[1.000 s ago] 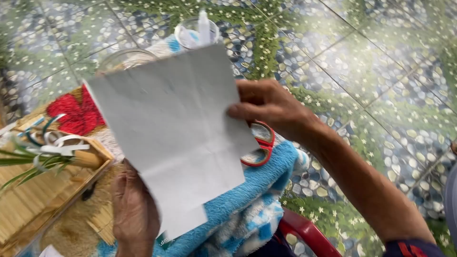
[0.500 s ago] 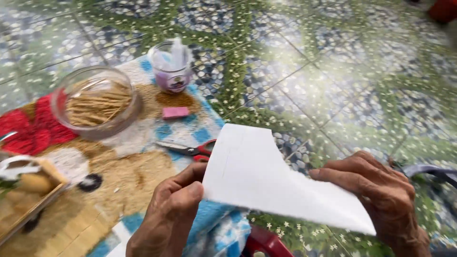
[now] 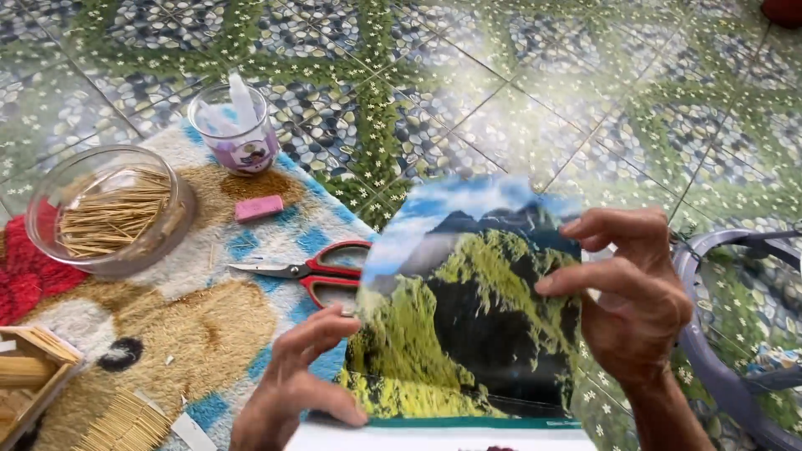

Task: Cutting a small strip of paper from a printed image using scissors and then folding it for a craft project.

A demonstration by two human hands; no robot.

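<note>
Both hands — left hand, right hand — pinch a mountain photo sheet, which hides part of the red-handled scissors on the towel; its bottom edge is cut off.

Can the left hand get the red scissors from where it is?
Probably yes. The left hand is beside the red scissors lying on the towel, with nothing between them, but it would have to let go of the picture sheet first.

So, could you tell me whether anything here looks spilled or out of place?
A few loose sticks lie scattered on the blanket beside the glass bowl. Otherwise both hands hold the mountain picture without trouble.
</note>
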